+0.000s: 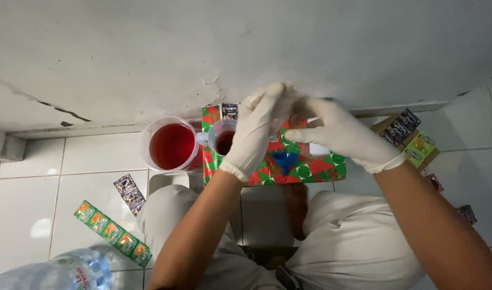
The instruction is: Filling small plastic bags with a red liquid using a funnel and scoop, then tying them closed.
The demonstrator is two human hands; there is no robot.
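Note:
Both my hands wear white gloves and meet above a box wrapped in red and green paper. My left hand and my right hand pinch a small clear plastic bag between their fingertips; it is blurred and hard to make out. Below them a blue funnel lies on the box. A small clear cup of dark red liquid stands at the box's left end. Left of it is a clear jug of red liquid.
I sit on a white tiled floor facing a white wall. A green sachet strip and dark sachets lie at the left. A big water bottle is at the lower left. A cardboard box of sachets is at the right.

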